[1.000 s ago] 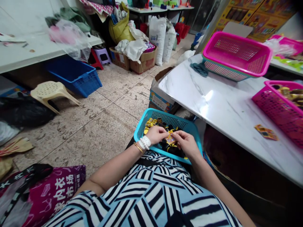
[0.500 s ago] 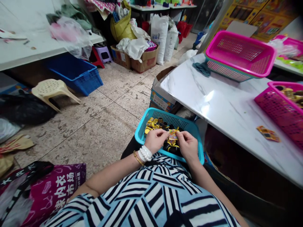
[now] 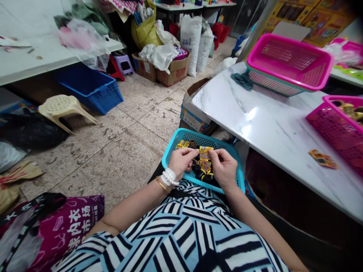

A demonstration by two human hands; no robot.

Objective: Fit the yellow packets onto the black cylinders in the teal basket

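My left hand (image 3: 181, 161) and my right hand (image 3: 225, 168) are both closed in a pinch over a turquoise basket (image 3: 239, 166). Between their fingertips is a small printed yellow-orange piece (image 3: 205, 152), gripped at its left and right edges; whether it is a card or a sticker sheet I cannot tell. Just below it lies another printed piece (image 3: 204, 164) of similar colours. Small black-and-yellow parts (image 3: 202, 174) fill the basket around my hands, some hidden under them. The basket rests at my lap.
On the right, a marble-patterned table (image 3: 227, 96) bears stacked pink and turquoise baskets (image 3: 289, 62), a pink basket of parts (image 3: 337, 132) and loose printed pieces (image 3: 323, 158). A box (image 3: 194, 113) stands by its corner. Leftward are a plastic stool (image 3: 61, 105) and a blue crate (image 3: 104, 94).
The printed piece between my fingertips now sits slightly farther from my body, with the second printed piece showing below it. My left hand has shifted slightly left.
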